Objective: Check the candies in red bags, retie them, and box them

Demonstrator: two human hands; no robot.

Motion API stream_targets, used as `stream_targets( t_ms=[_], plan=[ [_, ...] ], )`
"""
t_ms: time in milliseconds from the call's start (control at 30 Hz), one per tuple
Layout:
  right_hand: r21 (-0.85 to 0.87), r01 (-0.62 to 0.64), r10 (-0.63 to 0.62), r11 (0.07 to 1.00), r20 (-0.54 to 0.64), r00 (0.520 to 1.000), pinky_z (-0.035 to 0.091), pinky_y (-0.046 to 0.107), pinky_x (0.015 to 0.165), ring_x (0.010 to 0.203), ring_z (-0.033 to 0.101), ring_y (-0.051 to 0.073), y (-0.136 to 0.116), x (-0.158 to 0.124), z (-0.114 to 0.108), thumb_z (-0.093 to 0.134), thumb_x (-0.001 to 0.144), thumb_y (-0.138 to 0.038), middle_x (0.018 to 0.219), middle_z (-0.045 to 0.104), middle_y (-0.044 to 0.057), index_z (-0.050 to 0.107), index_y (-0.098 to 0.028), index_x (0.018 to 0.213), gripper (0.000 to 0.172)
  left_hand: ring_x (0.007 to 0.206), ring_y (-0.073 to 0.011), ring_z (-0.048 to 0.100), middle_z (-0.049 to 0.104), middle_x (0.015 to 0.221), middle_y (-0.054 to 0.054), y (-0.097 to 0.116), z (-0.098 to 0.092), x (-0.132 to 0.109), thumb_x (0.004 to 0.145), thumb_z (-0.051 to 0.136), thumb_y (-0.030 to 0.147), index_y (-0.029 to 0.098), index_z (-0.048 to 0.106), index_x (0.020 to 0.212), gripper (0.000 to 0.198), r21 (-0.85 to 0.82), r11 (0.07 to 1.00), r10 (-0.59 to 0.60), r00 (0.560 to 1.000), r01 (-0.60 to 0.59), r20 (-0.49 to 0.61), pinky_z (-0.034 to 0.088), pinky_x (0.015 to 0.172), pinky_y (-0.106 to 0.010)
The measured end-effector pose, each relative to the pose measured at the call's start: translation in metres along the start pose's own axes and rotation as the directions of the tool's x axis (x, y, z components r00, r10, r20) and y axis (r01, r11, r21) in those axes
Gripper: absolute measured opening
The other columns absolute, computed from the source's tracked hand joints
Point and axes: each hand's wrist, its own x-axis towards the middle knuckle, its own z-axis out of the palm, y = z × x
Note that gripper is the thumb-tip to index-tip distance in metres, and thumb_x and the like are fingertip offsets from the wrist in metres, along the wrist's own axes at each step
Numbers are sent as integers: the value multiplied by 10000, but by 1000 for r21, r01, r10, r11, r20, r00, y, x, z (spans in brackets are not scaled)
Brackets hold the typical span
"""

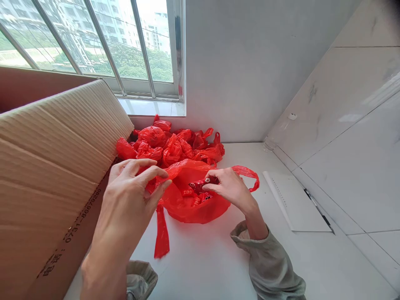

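Note:
In front of me a red plastic bag [200,212] lies with its mouth spread, several small red wrapped packets [188,193] inside it. My left hand [133,187] pinches the bag's left rim between thumb and fingers. Over the bag's right side, my right hand [229,185] is closed on a dark red wrapped packet [197,185], held just above the others. One bag handle [161,233] hangs down onto the white table at the left, and the other loops out to the right beyond my right hand.
A large cardboard box [56,166] with its flap folded out stands at the left. Several tied red bags [171,143] are heaped against the wall under the barred window [109,41]. On the right lie a notepad [300,204] and a pen [318,210]; a clear bottle [278,131] stands in the corner.

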Motion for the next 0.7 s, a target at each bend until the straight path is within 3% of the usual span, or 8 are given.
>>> stream_targets(
  t_ms=[67, 133, 233, 400, 567, 700],
  plan=[
    [-53, -10, 12, 999, 30, 999, 282, 272, 561, 605, 487, 139, -3, 2, 7, 703, 772, -293, 653, 625, -7, 664, -211, 705, 113, 1179, -364, 492, 555, 1229, -127, -10, 5, -1, 910, 532, 407, 245, 730, 885, 256, -14, 1000, 4, 985, -1, 173, 469, 877, -436],
    [-90, 7, -2, 996, 58, 998, 276, 273, 562, 604, 489, 139, -6, 3, 14, 695, 782, -270, 652, 621, 2, 654, -200, 695, 119, 1034, -310, 593, 529, 1264, -126, -14, 11, -1, 914, 503, 410, 252, 732, 918, 278, -62, 998, -4, 950, 25, 311, 485, 784, -382],
    [-74, 82, -71, 994, 132, 989, 272, 266, 560, 604, 487, 130, -11, 5, 25, 682, 808, -258, 645, 605, 1, 638, -186, 681, 152, 740, -196, 618, 631, 1074, -73, -12, 12, -1, 905, 492, 397, 247, 710, 906, 265, -146, 987, -7, 911, 74, 412, 446, 647, -302],
    [-67, 96, -80, 993, 213, 974, 328, 245, 603, 715, 549, 139, -6, 9, 40, 622, 846, -198, 806, 661, 9, 669, -196, 850, 47, 606, -168, 551, 645, 751, 0, -9, 6, 3, 878, 487, 356, 242, 654, 790, 221, -173, 976, -57, 924, 131, 378, 372, 565, -278],
    [-150, 66, -37, 986, 184, 982, 366, 287, 679, 794, 584, 185, 8, 12, 42, 504, 871, -123, 870, 676, 51, 674, -184, 934, 191, 617, -172, 556, 656, 749, 4, -11, 4, 4, 874, 512, 389, 244, 635, 759, 222, -164, 974, -100, 943, 159, 319, 383, 585, -281],
    [-131, 146, -119, 980, 195, 974, 406, 297, 795, 1002, 590, 204, 6, 15, 49, 436, 905, -96, 1126, 662, 68, 616, -234, 1197, 370, 608, -163, 546, 653, 759, 12, -7, 4, 6, 873, 537, 397, 240, 611, 752, 212, -197, 971, -71, 955, 132, 289, 385, 602, -283]
  ],
)
